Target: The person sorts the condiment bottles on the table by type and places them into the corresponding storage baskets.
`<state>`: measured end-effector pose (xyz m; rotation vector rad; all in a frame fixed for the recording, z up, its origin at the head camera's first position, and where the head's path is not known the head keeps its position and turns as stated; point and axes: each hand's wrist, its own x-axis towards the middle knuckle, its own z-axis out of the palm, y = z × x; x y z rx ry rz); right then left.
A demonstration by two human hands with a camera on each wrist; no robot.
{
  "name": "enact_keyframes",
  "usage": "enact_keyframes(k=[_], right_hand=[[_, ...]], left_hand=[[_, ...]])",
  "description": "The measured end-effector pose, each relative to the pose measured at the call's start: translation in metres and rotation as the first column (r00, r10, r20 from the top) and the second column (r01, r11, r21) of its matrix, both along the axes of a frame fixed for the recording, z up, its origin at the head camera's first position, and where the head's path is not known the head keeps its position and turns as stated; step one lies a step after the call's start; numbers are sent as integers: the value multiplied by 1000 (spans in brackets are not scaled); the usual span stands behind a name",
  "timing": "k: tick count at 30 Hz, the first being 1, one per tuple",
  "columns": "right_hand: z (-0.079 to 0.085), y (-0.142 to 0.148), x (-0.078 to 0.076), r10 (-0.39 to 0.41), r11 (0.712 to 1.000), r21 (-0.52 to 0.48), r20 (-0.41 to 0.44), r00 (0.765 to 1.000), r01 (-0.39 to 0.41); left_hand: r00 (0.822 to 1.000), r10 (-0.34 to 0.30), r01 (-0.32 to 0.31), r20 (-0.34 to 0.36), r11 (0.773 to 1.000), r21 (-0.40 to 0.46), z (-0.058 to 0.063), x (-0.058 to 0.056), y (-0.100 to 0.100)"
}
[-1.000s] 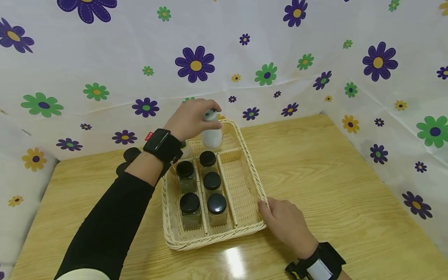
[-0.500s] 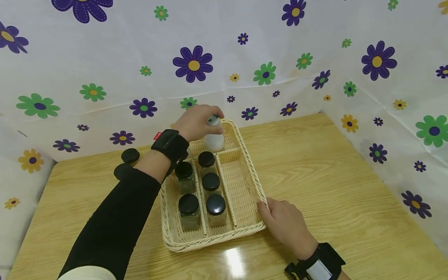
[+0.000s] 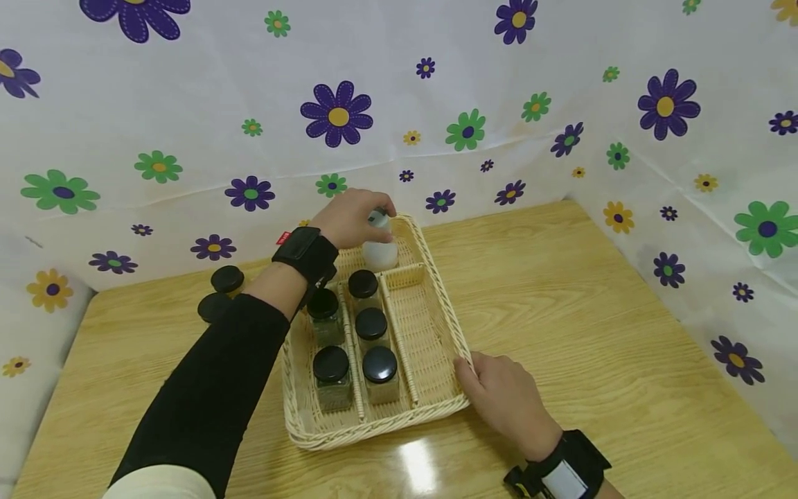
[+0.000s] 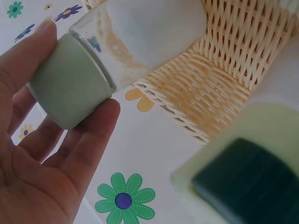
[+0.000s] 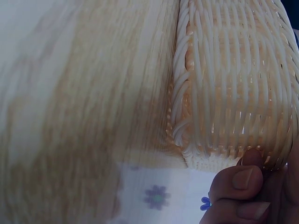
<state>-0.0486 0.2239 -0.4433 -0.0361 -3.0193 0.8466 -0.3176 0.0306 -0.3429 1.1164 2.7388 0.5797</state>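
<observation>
Head view: a wicker basket (image 3: 374, 427) sits on a wooden table (image 3: 536, 277). At the basket's far end, a person's left hand (image 3: 349, 218) pinches a white-filled jar (image 3: 380, 258) by its top; whether the base touches the basket's floor cannot be told. Nearer in the basket stand 5 black-lidded jars (image 3: 371, 324), 2 in the left section, 3 in the middle. The right hand (image 3: 505, 395) grips the basket's near right corner. Left of the basket, 2 black lids (image 3: 227, 278) show beyond the sleeve (image 3: 206, 388).

Left wrist view: thumb and fingers hold the pale green lid (image 4: 70, 84), the clear glass pointing into the basket. A blurred green object (image 4: 243, 177) is near.

Right wrist view: curled fingers (image 5: 240, 182) press the basket's woven wall. Good handling would likely mean steadying the basket here and loosening the pinch only once the jar sits flat.
</observation>
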Motion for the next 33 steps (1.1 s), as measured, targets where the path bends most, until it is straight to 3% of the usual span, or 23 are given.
enact_keyframes(k=[10,17,25,33], right_hand=[[-1,1,0,8,1000,-4,4,1000,-8],[-2,3,0,17,1000,-5,-8,1000,-17],[-2,1,0,13,1000,-5,-31,999,-13],[0,0,-1,5,1000,0,-19,1000,-5]], left_hand=[[999,-6,7,33,999,-33,1,2,0],[999,-37,38,25,998,-58,1,4,1],[999,-30,31,17,998,-58,1,6,-1],[999,-36,36,10,998,-51,8,7,-5]])
